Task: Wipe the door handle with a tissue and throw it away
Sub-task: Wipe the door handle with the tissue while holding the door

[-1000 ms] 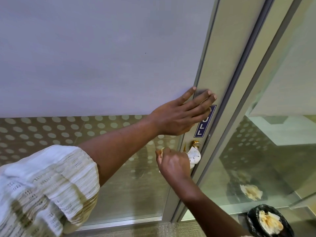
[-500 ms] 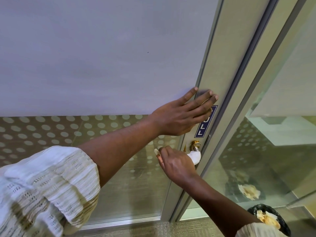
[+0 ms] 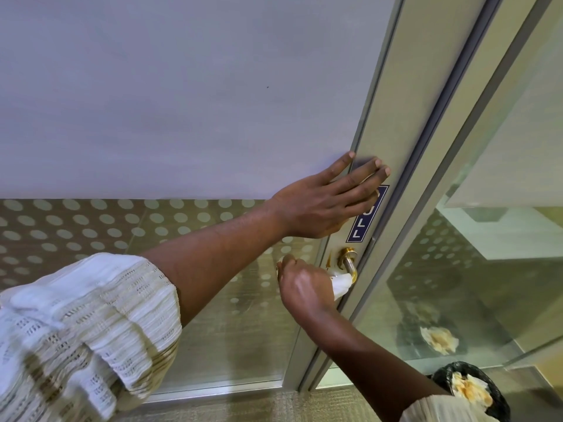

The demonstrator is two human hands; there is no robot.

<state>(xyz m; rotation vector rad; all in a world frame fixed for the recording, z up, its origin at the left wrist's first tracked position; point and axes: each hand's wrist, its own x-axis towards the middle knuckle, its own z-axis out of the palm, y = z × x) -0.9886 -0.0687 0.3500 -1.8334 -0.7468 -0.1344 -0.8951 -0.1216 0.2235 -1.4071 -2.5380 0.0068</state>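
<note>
Soft, light tissue, bunched in the closed right hand against the lever of the brass door handle, low on the door's right edge. Left hand spread flat, empty, on the door frame just above. Best kept wadded, probably wrapped round the lever; thin, easily torn, fingers hidden.

Office: frosted, dotted glass door (blue pull sign), carpet.

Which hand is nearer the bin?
Right. The right hand grips the tissue at the door handle, above and left of the bin. The left hand lies flat on the door frame, higher and farther off.
</note>
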